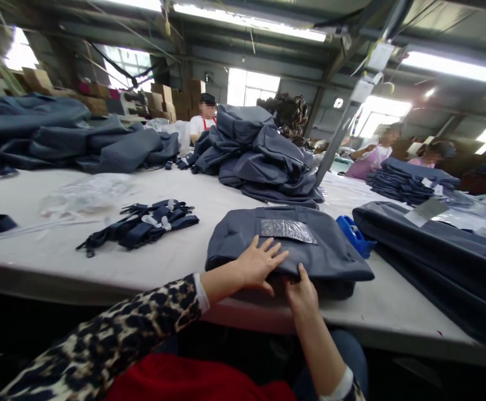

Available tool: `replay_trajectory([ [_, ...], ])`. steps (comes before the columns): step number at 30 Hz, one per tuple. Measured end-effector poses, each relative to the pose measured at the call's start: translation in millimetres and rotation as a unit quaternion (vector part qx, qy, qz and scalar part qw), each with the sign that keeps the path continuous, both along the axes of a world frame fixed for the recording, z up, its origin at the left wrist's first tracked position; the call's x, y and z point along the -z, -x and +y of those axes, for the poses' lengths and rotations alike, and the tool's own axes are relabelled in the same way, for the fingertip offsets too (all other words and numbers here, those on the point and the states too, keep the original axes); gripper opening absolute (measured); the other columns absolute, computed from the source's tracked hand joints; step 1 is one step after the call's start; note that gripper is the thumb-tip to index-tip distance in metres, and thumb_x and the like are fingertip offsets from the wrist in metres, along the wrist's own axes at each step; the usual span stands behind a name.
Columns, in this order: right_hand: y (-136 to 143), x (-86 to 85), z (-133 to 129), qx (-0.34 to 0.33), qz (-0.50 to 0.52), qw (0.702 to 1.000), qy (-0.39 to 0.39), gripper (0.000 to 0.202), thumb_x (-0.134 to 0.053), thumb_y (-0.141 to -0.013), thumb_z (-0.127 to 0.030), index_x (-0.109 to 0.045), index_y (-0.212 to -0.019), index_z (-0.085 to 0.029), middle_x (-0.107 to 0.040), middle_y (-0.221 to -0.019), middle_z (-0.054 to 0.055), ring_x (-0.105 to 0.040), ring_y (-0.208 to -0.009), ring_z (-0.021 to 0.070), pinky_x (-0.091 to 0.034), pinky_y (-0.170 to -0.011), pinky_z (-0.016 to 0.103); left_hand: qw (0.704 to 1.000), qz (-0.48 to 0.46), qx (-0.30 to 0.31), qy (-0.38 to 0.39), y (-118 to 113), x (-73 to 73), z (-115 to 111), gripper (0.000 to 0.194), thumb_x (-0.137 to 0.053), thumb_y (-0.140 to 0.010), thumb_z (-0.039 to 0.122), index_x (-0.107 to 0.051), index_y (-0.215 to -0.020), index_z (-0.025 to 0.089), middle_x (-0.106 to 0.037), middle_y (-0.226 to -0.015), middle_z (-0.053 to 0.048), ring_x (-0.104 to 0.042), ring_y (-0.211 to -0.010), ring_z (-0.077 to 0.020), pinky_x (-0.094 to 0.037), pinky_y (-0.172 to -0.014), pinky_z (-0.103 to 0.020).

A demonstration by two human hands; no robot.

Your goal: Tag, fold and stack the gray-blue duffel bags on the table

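A dark grey-blue bag (330, 253) lies flat near the front edge of the table, with a clear plastic-covered patch (288, 230) on its upper face. Across the bag's front part my left hand (262, 263) rests with fingers spread. My right hand (304, 289) grips the bag's front edge, thumb on top and the other fingers hidden beneath the fabric. Just behind the bag's right side sits a bright blue plastic object (356, 236), partly covered. To the left lies a bundle of dark straps (151, 223) with white pieces on them.
Heaped grey bags (263, 156) stand behind, beside a slanted metal post (339, 136). More fabric (113, 142) is piled at back left, near clear plastic bags (86, 195). Long folded fabric (443, 256) lies at right. Several people work farther back.
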State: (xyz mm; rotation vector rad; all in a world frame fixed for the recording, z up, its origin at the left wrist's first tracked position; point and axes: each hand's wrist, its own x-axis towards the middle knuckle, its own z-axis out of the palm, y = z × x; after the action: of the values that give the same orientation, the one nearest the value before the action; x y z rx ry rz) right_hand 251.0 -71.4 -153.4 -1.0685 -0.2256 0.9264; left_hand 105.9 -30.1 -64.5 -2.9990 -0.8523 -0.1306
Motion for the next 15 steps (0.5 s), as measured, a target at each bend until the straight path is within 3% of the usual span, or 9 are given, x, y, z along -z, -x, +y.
replay_trajectory([
  [3,13.7,-3.2,-0.9,-0.014,0.042,0.999,-0.009,0.039,-0.075,-0.072,-0.039,-0.059,-0.104,-0.023,-0.071,-0.106,0.003,-0.07,-0.096,0.0215,-0.061,-0.076,0.037,0.997,-0.034,-0.039,-0.053,44.7,6.6,0.5,0.1,-0.079,-0.074,0.051,-0.025,-0.154,0.025,-0.032,-0.157,-0.017,-0.032,-0.144,-0.0361,-0.027,-0.113,-0.059],
  [6,23.7,-3.9,-1.2,-0.007,0.083,0.997,0.004,0.035,-0.077,-0.072,-0.034,-0.059,-0.099,-0.023,-0.071,-0.101,0.002,-0.07,-0.092,0.0195,-0.061,-0.075,0.035,0.982,-0.114,-0.131,-0.07,92.9,26.7,8.9,0.081,-0.071,-0.082,0.047,-0.034,-0.151,0.024,-0.037,-0.156,-0.015,-0.036,-0.142,-0.0329,-0.027,-0.116,-0.055],
  [8,25.6,-7.2,-0.5,-0.001,0.106,0.994,0.014,0.031,-0.076,-0.073,-0.029,-0.058,-0.097,-0.023,-0.071,-0.098,0.0,-0.07,-0.09,0.0179,-0.061,-0.074,0.033,0.958,-0.195,-0.203,-0.06,117.1,42.3,15.3,0.071,-0.069,-0.086,0.037,-0.039,-0.149,0.022,-0.043,-0.152,-0.014,-0.042,-0.138,-0.0311,-0.031,-0.115,-0.05],
  [10,24.0,-14.9,0.0,-0.001,0.121,0.993,0.016,0.029,-0.075,-0.074,-0.025,-0.059,-0.098,-0.024,-0.071,-0.1,-0.001,-0.07,-0.091,0.0168,-0.062,-0.076,0.032,0.934,-0.27,-0.232,-0.014,131.6,50.2,21.0,0.061,-0.064,-0.088,0.028,-0.044,-0.145,0.021,-0.055,-0.142,-0.012,-0.053,-0.128,-0.027,-0.041,-0.109,-0.042],
  [12,20.7,-24.2,-1.0,-0.011,0.125,0.992,0.011,0.031,-0.075,-0.074,-0.023,-0.06,-0.1,-0.026,-0.071,-0.104,-0.002,-0.069,-0.095,0.0167,-0.062,-0.079,0.033,0.927,-0.311,-0.211,0.019,138.8,45.3,25.9,0.049,-0.058,-0.09,0.023,-0.052,-0.138,0.021,-0.063,-0.131,-0.008,-0.061,-0.117,-0.0235,-0.047,-0.103,-0.037],
  [15,21.6,-27.3,-8.2,-0.035,0.125,0.992,0.009,0.036,-0.079,-0.07,-0.02,-0.062,-0.101,-0.026,-0.07,-0.108,-0.002,-0.068,-0.099,0.018,-0.061,-0.085,0.037,0.95,-0.269,-0.156,-0.025,146.2,26.8,29.7,0.043,-0.053,-0.091,0.016,-0.056,-0.134,0.022,-0.066,-0.122,-0.007,-0.06,-0.111,-0.0228,-0.048,-0.099,-0.035],
])
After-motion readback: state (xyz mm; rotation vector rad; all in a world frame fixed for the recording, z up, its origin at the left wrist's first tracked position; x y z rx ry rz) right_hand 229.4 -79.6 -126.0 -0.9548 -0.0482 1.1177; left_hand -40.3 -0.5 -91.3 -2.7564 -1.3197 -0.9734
